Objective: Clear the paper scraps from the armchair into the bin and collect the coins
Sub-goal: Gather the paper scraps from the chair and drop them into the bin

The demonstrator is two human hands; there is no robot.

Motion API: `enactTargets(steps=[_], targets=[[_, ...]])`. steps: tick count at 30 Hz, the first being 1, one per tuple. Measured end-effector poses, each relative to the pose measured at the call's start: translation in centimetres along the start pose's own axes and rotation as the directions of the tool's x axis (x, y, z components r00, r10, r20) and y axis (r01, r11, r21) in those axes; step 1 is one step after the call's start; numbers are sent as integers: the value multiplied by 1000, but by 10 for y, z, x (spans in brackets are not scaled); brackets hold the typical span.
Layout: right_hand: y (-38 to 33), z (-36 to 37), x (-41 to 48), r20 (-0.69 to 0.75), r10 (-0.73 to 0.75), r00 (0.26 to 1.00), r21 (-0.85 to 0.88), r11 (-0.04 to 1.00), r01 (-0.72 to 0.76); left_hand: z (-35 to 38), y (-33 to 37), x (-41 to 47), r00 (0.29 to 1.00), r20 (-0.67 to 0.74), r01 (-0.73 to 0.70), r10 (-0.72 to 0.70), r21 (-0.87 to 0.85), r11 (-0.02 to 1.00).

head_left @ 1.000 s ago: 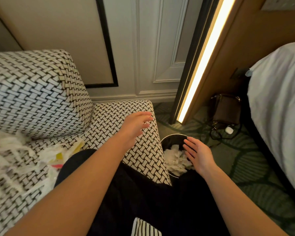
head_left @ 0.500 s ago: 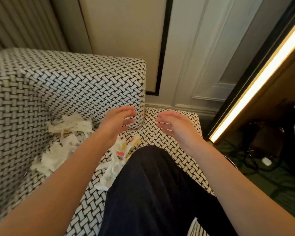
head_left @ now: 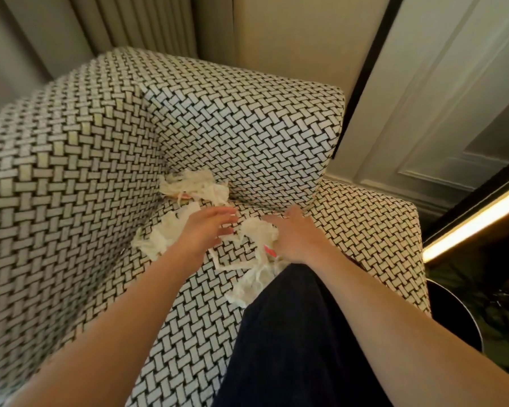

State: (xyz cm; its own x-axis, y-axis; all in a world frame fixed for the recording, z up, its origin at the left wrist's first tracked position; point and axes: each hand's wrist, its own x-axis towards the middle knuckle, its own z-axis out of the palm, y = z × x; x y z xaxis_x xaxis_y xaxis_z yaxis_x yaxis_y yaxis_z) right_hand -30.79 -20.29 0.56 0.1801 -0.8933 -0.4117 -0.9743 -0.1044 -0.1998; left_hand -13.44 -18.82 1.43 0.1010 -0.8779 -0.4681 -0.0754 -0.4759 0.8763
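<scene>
White torn paper scraps (head_left: 196,186) lie in clumps on the seat of a black-and-white woven armchair (head_left: 247,118), some with pink and yellow bits. My left hand (head_left: 203,229) hovers over the scraps in the seat's middle, fingers spread, holding nothing. My right hand (head_left: 296,235) rests on another clump of scraps (head_left: 259,230), fingers laid over it; I cannot tell whether it grips any. The black bin (head_left: 453,315) shows only as a dark rim at the right edge, beside the chair. No coins are visible.
My knee in dark trousers (head_left: 291,333) rests on the seat's front. A grey curtain (head_left: 135,24) hangs behind the chair, a panelled wall (head_left: 438,98) stands to the right, and a lit strip (head_left: 476,221) glows at the right.
The view swung left from the bin to the armchair. Both hands moved from near the bin onto the scraps on the seat and came lower, the right hand landing on a clump.
</scene>
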Motion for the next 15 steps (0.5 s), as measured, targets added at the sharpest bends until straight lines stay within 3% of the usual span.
enactTargets(steps=[4, 7, 11, 15], targets=[[-1, 6, 11, 264, -28, 964, -179, 981, 77, 3, -9, 1, 999, 9, 36, -36, 20, 999], [-2, 7, 15, 344, -70, 936, -196, 970, 145, 7, -15, 1, 998, 25, 48, -51, 85, 995], [2, 6, 12, 175, -49, 983, -20, 998, 53, 13, -34, -4, 985, 173, -65, -5, 396, 916], [5, 3, 5, -34, -70, 997, 199, 977, 75, 24, -54, -8, 965, 261, -181, 19, 612, 770]])
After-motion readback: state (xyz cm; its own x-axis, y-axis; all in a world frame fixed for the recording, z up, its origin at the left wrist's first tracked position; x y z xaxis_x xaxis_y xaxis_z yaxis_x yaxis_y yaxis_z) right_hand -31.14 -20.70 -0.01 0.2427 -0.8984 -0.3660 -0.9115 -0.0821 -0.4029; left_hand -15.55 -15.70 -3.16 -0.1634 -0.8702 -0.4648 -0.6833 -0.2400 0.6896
